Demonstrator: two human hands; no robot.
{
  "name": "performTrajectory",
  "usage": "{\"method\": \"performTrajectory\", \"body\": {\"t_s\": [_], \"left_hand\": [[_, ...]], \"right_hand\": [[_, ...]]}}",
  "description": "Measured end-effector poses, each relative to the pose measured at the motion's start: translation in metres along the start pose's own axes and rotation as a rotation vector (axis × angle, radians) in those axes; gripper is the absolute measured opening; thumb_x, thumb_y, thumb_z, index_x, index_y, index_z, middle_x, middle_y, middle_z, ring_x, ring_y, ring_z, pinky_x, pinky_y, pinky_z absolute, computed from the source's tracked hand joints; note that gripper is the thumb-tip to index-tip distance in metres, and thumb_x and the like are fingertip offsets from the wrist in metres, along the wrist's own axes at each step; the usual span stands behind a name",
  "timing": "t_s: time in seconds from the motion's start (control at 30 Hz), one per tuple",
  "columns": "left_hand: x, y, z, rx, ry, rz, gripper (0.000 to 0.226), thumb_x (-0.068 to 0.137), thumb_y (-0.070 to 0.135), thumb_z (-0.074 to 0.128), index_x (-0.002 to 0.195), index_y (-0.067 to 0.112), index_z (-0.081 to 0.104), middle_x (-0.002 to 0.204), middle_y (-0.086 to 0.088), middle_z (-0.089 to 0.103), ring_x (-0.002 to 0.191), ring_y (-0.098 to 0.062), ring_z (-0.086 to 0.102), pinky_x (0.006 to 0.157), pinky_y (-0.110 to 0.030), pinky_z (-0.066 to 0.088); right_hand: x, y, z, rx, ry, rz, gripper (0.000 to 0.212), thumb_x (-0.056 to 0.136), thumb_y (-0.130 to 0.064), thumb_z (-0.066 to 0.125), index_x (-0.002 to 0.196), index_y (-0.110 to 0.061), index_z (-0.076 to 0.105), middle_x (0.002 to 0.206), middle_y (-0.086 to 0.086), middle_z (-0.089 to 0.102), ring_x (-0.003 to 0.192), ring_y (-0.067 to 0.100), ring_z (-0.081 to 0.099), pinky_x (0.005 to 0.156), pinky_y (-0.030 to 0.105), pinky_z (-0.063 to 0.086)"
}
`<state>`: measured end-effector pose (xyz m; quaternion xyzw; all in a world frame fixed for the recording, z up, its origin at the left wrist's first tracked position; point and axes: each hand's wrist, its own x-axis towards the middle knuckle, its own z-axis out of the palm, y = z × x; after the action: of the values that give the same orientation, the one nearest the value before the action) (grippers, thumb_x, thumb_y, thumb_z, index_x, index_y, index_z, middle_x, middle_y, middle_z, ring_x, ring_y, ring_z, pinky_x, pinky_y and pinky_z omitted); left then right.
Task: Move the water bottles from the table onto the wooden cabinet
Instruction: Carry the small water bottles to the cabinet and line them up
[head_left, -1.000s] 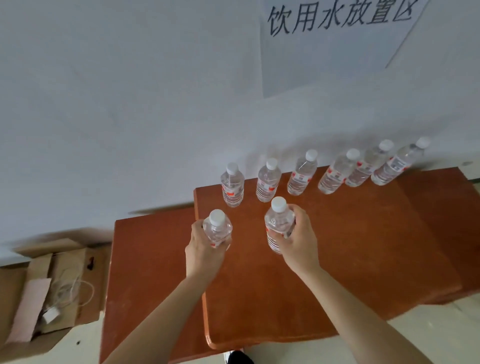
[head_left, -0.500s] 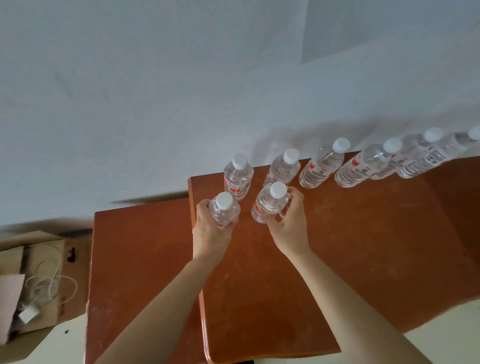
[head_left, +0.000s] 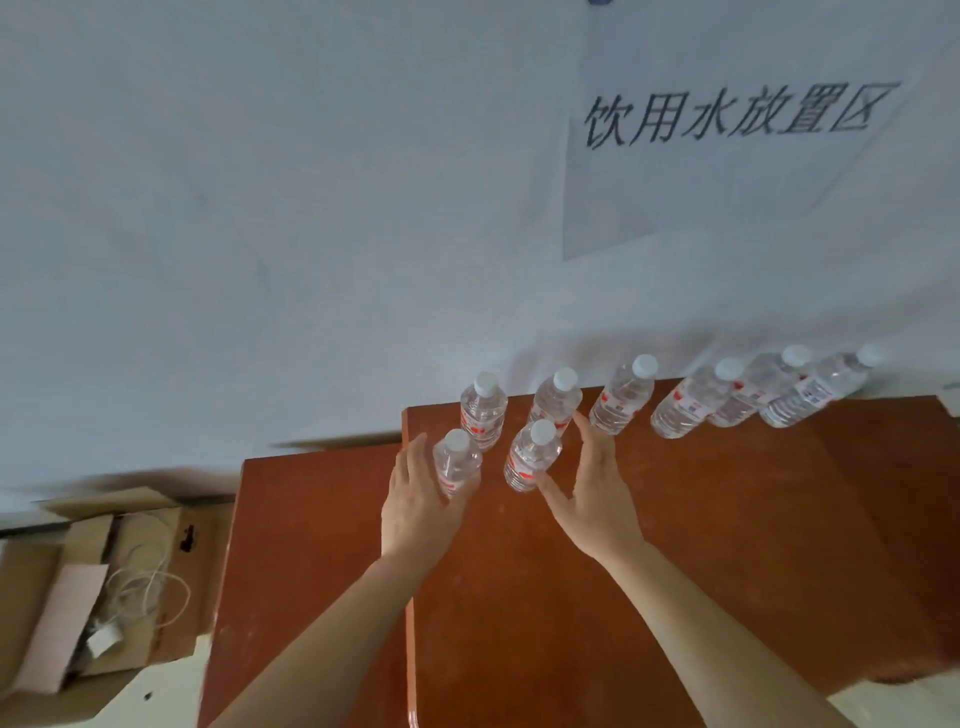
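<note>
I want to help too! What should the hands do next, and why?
Probably draw both hands back: the left hand and right hand lie open, fingers straight, beside the left front bottle and right front bottle, which already stand upright on the wooden cabinet.

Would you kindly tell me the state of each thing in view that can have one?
Left front bottle: upright, capped, on the wooden cabinet.
Right front bottle: upright, capped, on the cabinet.
Six back-row bottles: upright, capped, along the wall.
Left hand: fingers straight, gripping nothing.
Right hand: fingers straight, gripping nothing.
Cardboard box: flaps open.
</note>
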<state>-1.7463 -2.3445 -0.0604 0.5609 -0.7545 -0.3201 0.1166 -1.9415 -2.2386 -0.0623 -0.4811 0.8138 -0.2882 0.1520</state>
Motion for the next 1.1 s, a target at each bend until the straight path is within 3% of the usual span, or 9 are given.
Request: {"method": "performTrajectory", "body": {"t_s": [0.1, 0.2, 0.33, 0.43, 0.53, 0.8, 0.9, 1.1], "left_hand": [[-0.020, 0.041, -0.053, 0.106, 0.177, 0.085, 0.074, 0.097, 0.064, 0.037, 0.154, 0.019, 0.024, 0.159, -0.006, 0.032, 0.145, -0.026, 0.032, 0.114, -0.044, 0.035], [-0.032, 0.071, -0.098, 0.265, 0.354, 0.111, 0.065, 0.102, 0.061, 0.019, 0.155, 0.025, 0.021, 0.162, -0.009, 0.026, 0.150, -0.030, 0.022, 0.119, -0.054, 0.025], [-0.086, 0.098, -0.147, 0.439, 0.547, 0.089, 0.063, 0.102, 0.059, 0.017, 0.157, 0.029, 0.021, 0.165, -0.011, 0.015, 0.151, -0.035, 0.015, 0.117, -0.062, 0.019], [-0.169, 0.089, -0.156, 0.494, 0.617, -0.089, 0.064, 0.101, 0.062, 0.014, 0.158, 0.034, 0.013, 0.167, -0.009, 0.003, 0.153, -0.033, 0.004, 0.118, -0.064, 0.012], [-0.253, 0.066, -0.161, 0.529, 0.669, -0.229, 0.067, 0.099, 0.066, 0.012, 0.158, 0.035, 0.014, 0.167, -0.008, 0.002, 0.153, -0.031, 0.002, 0.118, -0.065, 0.012], [-0.501, 0.019, -0.219, 0.742, 0.911, -0.619, 0.065, 0.102, 0.059, 0.019, 0.157, 0.024, 0.025, 0.166, -0.013, 0.014, 0.152, -0.035, 0.011, 0.116, -0.067, 0.016], [-0.611, -0.001, -0.229, 0.738, 1.018, -0.770, 0.064, 0.102, 0.058, 0.021, 0.156, 0.024, 0.028, 0.165, -0.013, 0.016, 0.152, -0.035, 0.012, 0.115, -0.067, 0.017], [-0.879, -0.043, -0.213, 0.801, 1.219, -1.083, 0.064, 0.102, 0.056, 0.028, 0.157, 0.024, 0.025, 0.166, -0.013, 0.015, 0.152, -0.036, 0.014, 0.115, -0.068, 0.017]], "right_hand": [[0.010, -0.023, -0.061, -0.128, 0.023, -0.184, 0.072, 0.102, -0.058, 0.048, 0.158, -0.026, 0.018, 0.161, 0.007, 0.026, 0.145, 0.025, 0.038, 0.104, 0.046, 0.052], [0.028, -0.046, -0.109, -0.269, 0.063, -0.311, 0.064, 0.104, -0.062, 0.034, 0.158, -0.027, 0.026, 0.166, 0.014, 0.018, 0.150, 0.036, 0.029, 0.115, 0.056, 0.038], [0.032, -0.081, -0.151, -0.343, 0.157, -0.536, 0.067, 0.103, -0.062, 0.026, 0.158, -0.024, 0.029, 0.167, 0.020, 0.015, 0.152, 0.042, 0.020, 0.122, 0.059, 0.022], [0.008, -0.107, -0.149, -0.265, 0.129, -0.678, 0.069, 0.103, -0.062, 0.029, 0.161, -0.026, 0.021, 0.169, 0.018, 0.008, 0.154, 0.040, 0.013, 0.124, 0.058, 0.013], [-0.038, -0.138, -0.127, -0.167, 0.031, -0.806, 0.071, 0.103, -0.064, 0.029, 0.163, -0.028, 0.015, 0.170, 0.016, 0.004, 0.156, 0.038, 0.007, 0.124, 0.059, 0.011], [-0.229, -0.282, -0.080, 0.028, -0.192, -1.263, 0.070, 0.103, -0.062, 0.031, 0.163, -0.030, 0.014, 0.170, 0.013, 0.002, 0.157, 0.036, 0.005, 0.123, 0.061, 0.012], [-0.324, -0.336, -0.071, 0.078, -0.204, -1.443, 0.071, 0.103, -0.063, 0.028, 0.163, -0.030, 0.009, 0.171, 0.012, -0.004, 0.157, 0.035, 0.001, 0.124, 0.060, 0.009], [-0.587, -0.418, -0.054, 0.285, -0.276, -1.790, 0.072, 0.102, -0.062, 0.038, 0.162, -0.029, 0.018, 0.170, 0.016, 0.006, 0.156, 0.037, 0.008, 0.123, 0.061, 0.011]]}}
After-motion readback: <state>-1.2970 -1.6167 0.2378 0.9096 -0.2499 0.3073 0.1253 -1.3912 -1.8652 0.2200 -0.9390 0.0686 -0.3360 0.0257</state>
